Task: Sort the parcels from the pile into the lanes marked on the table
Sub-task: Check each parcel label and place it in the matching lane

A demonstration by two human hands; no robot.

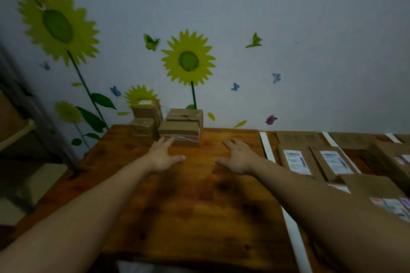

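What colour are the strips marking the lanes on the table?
The lane strips are white, clearest in the head view.

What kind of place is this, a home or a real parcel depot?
Probably a room at home, arranged for sorting, not a depot: sunflower stickers on the wall, a wooden table with white tape strips marking lanes, and labelled cardboard parcels lying between them.

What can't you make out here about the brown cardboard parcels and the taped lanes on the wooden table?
Head view: print on the white shipping labels is blurred and too small to read.
Head view: blur hides whether the left hand touches the front brown cardboard parcel of the pile.
Head view: front parcels hide most of the rear cardboard boxes.
Head view: the right edge cuts off the white-taped lanes.
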